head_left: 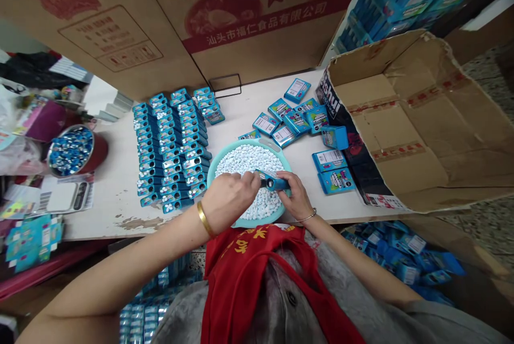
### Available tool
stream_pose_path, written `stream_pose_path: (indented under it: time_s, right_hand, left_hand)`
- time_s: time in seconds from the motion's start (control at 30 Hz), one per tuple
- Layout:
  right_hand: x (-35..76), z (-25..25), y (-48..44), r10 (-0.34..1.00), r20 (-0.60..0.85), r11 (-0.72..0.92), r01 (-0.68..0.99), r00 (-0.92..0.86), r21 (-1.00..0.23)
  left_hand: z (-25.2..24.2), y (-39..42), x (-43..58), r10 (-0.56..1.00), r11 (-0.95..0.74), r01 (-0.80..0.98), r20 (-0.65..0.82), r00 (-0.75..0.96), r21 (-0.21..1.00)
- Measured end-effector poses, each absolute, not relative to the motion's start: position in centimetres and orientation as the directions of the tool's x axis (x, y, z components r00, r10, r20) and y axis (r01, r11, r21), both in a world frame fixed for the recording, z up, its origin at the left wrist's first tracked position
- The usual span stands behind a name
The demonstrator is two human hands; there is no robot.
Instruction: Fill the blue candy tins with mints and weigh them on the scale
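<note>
A teal bowl (212,164) full of small white candies (247,159) sits at the near edge of the white table (116,183). Over it, my right hand (295,194) is closed around a small blue candy box (275,181). My left hand (228,199), with a gold bangle on the wrist, has its fingers pinched at the box's open end; what they pinch is too small to make out. Rows of filled blue boxes (171,148) stand left of the bowl. Loose flat blue boxes (297,119) lie to the right and behind it.
A large open cardboard carton (421,119) lies on its side at the right. Printed cardboard sheets (225,17) wall the back. A red tin of blue pieces (72,151) and a small scale (64,196) sit at the left. More blue boxes (401,258) are piled below the table.
</note>
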State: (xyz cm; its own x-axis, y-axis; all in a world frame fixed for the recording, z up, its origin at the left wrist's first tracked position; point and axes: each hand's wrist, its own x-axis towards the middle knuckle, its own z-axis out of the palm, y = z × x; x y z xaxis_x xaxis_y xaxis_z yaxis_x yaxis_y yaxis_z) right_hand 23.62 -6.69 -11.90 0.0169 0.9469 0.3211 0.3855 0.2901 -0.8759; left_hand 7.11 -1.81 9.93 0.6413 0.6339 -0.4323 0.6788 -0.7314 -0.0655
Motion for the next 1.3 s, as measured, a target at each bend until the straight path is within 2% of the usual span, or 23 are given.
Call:
stream_pose_path:
  time_s: [0.1,0.17,0.23,0.33,0.5,0.67,0.87,1.0,1.1,1.3]
  right_hand:
    - [24.0,-12.1,-6.7,0.951,0.307,0.274,0.367,0.033,-0.889]
    - [24.4,-12.0,-6.8,0.958,0.278,0.241,0.343,0.064,-0.908]
    - [24.9,-12.0,-7.0,0.964,0.241,0.195,0.319,0.112,-0.928]
    - [25.7,-11.8,-7.2,0.961,0.208,0.149,0.291,0.183,-0.945]
    - [26.3,-11.7,-7.4,0.953,0.18,0.114,0.262,0.245,-0.958]
    - [26.4,-12.4,-7.6,0.942,0.095,0.02,0.23,0.322,-0.973]
    - [26.2,-12.8,-7.5,0.942,0.108,0.034,0.228,0.317,-0.973]
    - [25.7,-12.3,-7.2,0.959,0.167,0.1,0.278,0.229,-0.955]
    - [25.0,-12.1,-7.0,0.968,0.209,0.157,0.312,0.139,-0.937]
    - [23.9,-11.9,-6.8,0.955,0.29,0.256,0.324,0.058,-0.911]
  left_hand:
    - [8.3,-0.8,4.2,0.693,-0.671,0.741,-0.381,0.612,-0.029]
    - [5.4,0.2,1.3,0.768,-0.571,0.821,-0.357,0.532,-0.003]
    - [1.4,0.8,-1.4,0.798,-0.472,0.881,-0.409,0.442,0.033]
    - [-5.3,0.7,-3.0,0.745,-0.37,0.907,-0.52,0.418,0.2]
    - [-12.7,-0.9,0.8,0.724,-0.336,0.856,-0.473,0.502,0.394]
    - [-13.5,-1.6,2.4,0.742,-0.281,0.802,-0.411,0.53,0.528]
    - [-7.8,-1.4,-0.6,0.738,-0.332,0.681,-0.269,0.618,0.653]
    - [-2.1,-0.8,-0.9,0.702,-0.466,0.657,-0.204,0.682,0.593]
    - [1.8,-0.1,0.2,0.653,-0.551,0.679,-0.255,0.713,0.485]
    - [7.5,-0.2,4.9,0.612,-0.67,0.737,-0.498,0.615,0.087]
